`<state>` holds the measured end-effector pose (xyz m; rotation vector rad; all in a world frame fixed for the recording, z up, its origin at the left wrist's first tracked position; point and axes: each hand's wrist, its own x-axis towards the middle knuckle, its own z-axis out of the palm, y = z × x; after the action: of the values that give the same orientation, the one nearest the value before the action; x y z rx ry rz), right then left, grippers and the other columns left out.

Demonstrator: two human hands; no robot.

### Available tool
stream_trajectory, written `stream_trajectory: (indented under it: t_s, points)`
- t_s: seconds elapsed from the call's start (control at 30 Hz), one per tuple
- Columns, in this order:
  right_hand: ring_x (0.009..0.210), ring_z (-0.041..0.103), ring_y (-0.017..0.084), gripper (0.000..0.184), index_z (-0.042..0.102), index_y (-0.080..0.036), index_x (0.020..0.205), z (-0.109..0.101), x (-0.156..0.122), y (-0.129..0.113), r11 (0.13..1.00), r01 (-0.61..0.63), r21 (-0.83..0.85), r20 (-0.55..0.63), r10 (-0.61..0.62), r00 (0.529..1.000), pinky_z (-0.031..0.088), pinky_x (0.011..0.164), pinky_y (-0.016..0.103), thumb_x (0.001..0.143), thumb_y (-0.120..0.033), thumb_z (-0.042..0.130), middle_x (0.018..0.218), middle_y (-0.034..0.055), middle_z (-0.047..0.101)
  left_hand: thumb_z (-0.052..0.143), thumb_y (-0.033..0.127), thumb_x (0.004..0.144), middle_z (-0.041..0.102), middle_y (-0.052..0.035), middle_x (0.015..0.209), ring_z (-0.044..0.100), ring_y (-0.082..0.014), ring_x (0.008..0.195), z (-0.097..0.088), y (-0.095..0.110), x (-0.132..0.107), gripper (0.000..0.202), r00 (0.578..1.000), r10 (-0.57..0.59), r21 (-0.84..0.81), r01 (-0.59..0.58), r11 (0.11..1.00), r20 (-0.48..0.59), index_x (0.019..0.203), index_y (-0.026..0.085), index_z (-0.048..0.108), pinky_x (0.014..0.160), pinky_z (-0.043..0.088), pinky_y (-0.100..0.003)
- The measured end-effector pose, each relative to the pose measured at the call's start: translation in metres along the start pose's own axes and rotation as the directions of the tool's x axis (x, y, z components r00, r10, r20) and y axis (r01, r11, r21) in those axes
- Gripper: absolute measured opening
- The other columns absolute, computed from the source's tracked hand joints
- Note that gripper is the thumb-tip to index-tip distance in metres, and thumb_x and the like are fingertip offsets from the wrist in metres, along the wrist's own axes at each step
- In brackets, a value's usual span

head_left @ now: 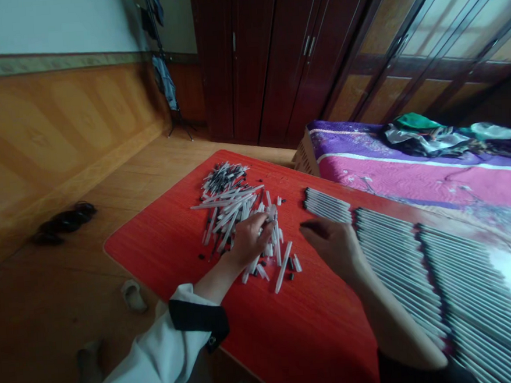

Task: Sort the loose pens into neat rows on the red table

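Left hand (250, 237): fingers pinching a clear piece (272, 211); pen tubes (239, 204) heaped at its eleven o'clock on the worktop (300, 328). Right hand (336, 247): finger grip indeterminable; rowed pens (395, 257) at four o'clock.

hands (252, 238): 2; tube rows (399, 275): at least 3; loose tubes (234, 207): uncountable; tables (292, 340): 1; beds (390, 176): 1

The worktop (300, 334) looks smooth and glossy (glare catches its right side). The loose tubes (233, 210) look like translucent plastic, slightly frosted. The wardrobe (255, 57) appears to be polished wood; the sleeve (157, 356), soft matt cloth.
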<state>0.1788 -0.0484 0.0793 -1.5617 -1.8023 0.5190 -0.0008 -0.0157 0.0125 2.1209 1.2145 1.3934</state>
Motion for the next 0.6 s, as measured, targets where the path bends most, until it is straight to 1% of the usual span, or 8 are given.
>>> stream_trajectory:
  t_s: [0.07, 0.13, 0.23, 0.33, 0.43, 0.6]
  points:
    - [0.062, 0.063, 0.017, 0.021, 0.070, -0.017, 0.075, 0.006, -0.014, 0.013, 0.993, -0.032, -0.114, 0.149, 0.049, 0.988, 0.044, 0.056, 0.025, 0.074, -0.027, 0.051, 0.070, 0.0040, 0.070, 0.044, 0.030, 0.086, 0.065, -0.0051, 0.082, 0.059, -0.0146, 0.077, -0.001, 0.003, 0.000, 0.019, 0.999, -0.050, -0.043, 0.050, 0.998, -0.011, 0.090, 0.017, 0.058, 0.071, 0.044, -0.025]
    - [0.062, 0.062, 0.017, 0.021, 0.070, -0.018, 0.072, 0.015, -0.027, 0.023, 0.971, -0.065, -0.232, 0.229, 0.119, 0.966, 0.041, 0.054, 0.025, 0.075, -0.026, 0.051, 0.068, 0.0037, 0.069, 0.046, 0.031, 0.086, 0.064, -0.0042, 0.078, 0.058, -0.0142, 0.072, -0.003, 0.005, 0.001, 0.019, 0.995, -0.094, -0.084, 0.092, 0.992, -0.019, 0.087, 0.017, 0.059, 0.068, 0.043, -0.024]
    - [0.065, 0.062, 0.017, 0.024, 0.070, -0.020, 0.080, 0.028, -0.038, 0.030, 0.937, -0.085, -0.340, 0.248, 0.177, 0.952, 0.039, 0.056, 0.024, 0.077, -0.030, 0.049, 0.072, 0.0034, 0.069, 0.045, 0.033, 0.085, 0.062, -0.0025, 0.073, 0.055, -0.0124, 0.064, -0.005, 0.007, 0.002, 0.021, 0.990, -0.144, -0.149, 0.143, 0.978, 0.003, 0.086, 0.016, 0.059, 0.062, 0.042, -0.022]
    - [0.067, 0.062, 0.017, 0.024, 0.070, -0.021, 0.085, 0.037, -0.038, 0.031, 0.909, -0.081, -0.408, 0.246, 0.195, 0.949, 0.038, 0.057, 0.024, 0.078, -0.033, 0.049, 0.073, 0.0027, 0.068, 0.046, 0.033, 0.084, 0.059, -0.0005, 0.067, 0.051, -0.0110, 0.058, -0.005, 0.007, 0.003, 0.021, 0.986, -0.162, -0.167, 0.164, 0.972, 0.024, 0.083, 0.016, 0.059, 0.057, 0.040, -0.021]
    - [0.071, 0.063, 0.017, 0.021, 0.070, -0.023, 0.084, 0.042, -0.036, 0.030, 0.903, -0.071, -0.423, 0.261, 0.197, 0.945, 0.038, 0.060, 0.023, 0.077, -0.030, 0.052, 0.076, 0.0020, 0.069, 0.046, 0.033, 0.084, 0.056, 0.0003, 0.064, 0.049, -0.0107, 0.058, -0.005, 0.008, 0.003, 0.021, 0.988, -0.148, -0.144, 0.152, 0.978, 0.033, 0.077, 0.016, 0.058, 0.057, 0.038, -0.020]
    - [0.074, 0.063, 0.016, 0.021, 0.070, -0.023, 0.084, 0.047, -0.035, 0.030, 0.916, -0.061, -0.396, 0.268, 0.179, 0.947, 0.039, 0.062, 0.022, 0.077, -0.028, 0.051, 0.077, 0.0022, 0.069, 0.046, 0.032, 0.084, 0.057, 0.0004, 0.066, 0.050, -0.0105, 0.060, -0.005, 0.009, 0.003, 0.020, 0.990, -0.133, -0.119, 0.138, 0.983, 0.049, 0.078, 0.016, 0.058, 0.059, 0.038, -0.020]
